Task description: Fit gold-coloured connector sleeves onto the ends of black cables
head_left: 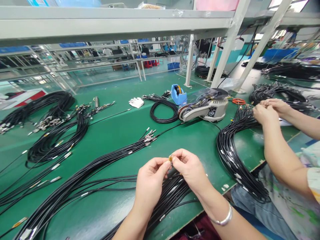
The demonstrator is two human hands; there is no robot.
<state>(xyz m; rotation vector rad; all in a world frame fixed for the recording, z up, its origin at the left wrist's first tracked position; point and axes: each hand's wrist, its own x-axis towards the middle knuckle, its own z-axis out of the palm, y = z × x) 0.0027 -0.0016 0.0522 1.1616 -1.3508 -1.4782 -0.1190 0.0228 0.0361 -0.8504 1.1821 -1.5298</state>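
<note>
Above the green table, my left hand [150, 181] and my right hand [188, 166] meet fingertip to fingertip, both closed in a pinch. Between them shows a small piece of amber tape [170, 158], with something dark just under it that looks like a cable end, mostly covered by the fingers. A bundle of black cables [172, 193] lies beneath my hands, with pale tags on it. Left of my hands, another long bundle of black cables [95, 166] stretches across the table, its metal connectors [150, 136] gathered at the far end.
Beyond my hands stand a grey tape dispenser [215, 111] and a blue tape holder [178, 95]. A white glove [136, 102] lies beside a coiled cable [163, 113]. At the right, a co-worker's hands [268, 111] work over a cable bundle [231, 150]. A shelf beam [112, 28] crosses overhead.
</note>
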